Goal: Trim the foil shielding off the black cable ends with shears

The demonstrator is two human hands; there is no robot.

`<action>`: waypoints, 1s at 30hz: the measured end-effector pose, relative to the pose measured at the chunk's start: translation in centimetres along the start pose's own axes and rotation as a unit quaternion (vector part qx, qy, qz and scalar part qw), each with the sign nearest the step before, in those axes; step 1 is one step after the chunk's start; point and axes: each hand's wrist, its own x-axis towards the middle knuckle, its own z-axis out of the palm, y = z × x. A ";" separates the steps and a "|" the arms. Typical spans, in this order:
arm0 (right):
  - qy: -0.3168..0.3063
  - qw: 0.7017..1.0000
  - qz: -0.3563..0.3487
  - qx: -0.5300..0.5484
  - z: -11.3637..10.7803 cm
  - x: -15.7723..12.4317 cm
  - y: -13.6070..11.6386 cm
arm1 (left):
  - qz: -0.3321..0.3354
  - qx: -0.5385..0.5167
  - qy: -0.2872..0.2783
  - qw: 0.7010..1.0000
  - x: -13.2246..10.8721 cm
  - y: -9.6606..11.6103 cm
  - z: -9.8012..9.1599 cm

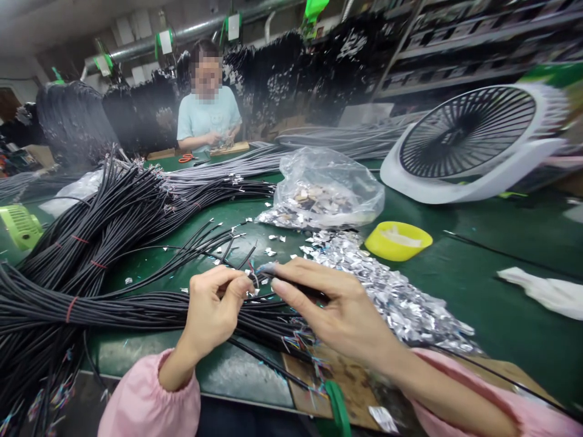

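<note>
In the head view, my left hand (216,303) pinches the thin wires at a cable's stripped end, thumb against bent fingers. My right hand (328,297) is just beside it, its fingers and thumb closed around the black cable behind that end. The fingertips of both hands nearly meet. Below and to the left lies a thick bundle of black cables (136,309) tied with a red band; its frayed ends show coloured wires near my right wrist. A heap of silver foil scraps (405,300) spreads behind my right hand.
Behind the heap are a clear plastic bag (328,188), a yellow bowl (398,241) and a white fan (464,139). More black cables (95,224) pile at left. Across the green table (514,328) a person (209,118) works. A green-handled tool (337,408) lies near the front edge.
</note>
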 end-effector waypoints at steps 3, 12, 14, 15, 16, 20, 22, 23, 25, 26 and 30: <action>-0.003 1.000 0.009 0.015 0.0 0.0 0.2 | -0.074 -0.106 -0.073 0.989 0.4 0.4 -0.3; 0.000 0.989 0.112 0.098 0.0 0.9 -0.3 | 0.016 0.012 -0.025 1.000 -0.2 -0.4 0.6; -0.046 0.966 0.170 0.191 0.0 1.1 -0.2 | 0.046 0.031 -0.019 0.998 -0.1 -0.6 0.6; -0.080 0.946 0.199 0.242 0.0 1.2 -0.1 | 0.061 0.033 -0.019 0.997 0.1 -0.7 0.5; -0.114 0.927 0.220 0.282 0.1 1.3 0.0 | 0.076 0.032 -0.018 0.996 0.2 -0.8 0.5; -0.128 0.927 0.220 0.277 0.4 1.7 0.6 | 0.101 0.042 0.017 0.994 0.5 -0.9 0.6; -0.095 0.936 0.218 0.260 0.5 1.8 0.8 | 0.087 0.060 0.039 0.994 0.4 -0.8 0.8; -0.093 0.937 0.211 0.263 0.6 1.8 0.9 | 0.075 0.067 0.040 0.994 0.4 -0.7 0.9; -0.107 0.951 0.152 0.247 0.6 1.8 0.9 | 0.040 0.068 0.025 0.997 0.4 -0.4 1.0; -0.106 0.966 0.099 0.213 0.6 1.8 0.9 | 0.019 0.059 0.008 0.998 0.4 -0.3 1.0; -0.011 0.993 -0.116 -0.005 0.4 1.6 1.0 | -0.048 -0.011 -0.085 0.995 0.5 0.2 0.7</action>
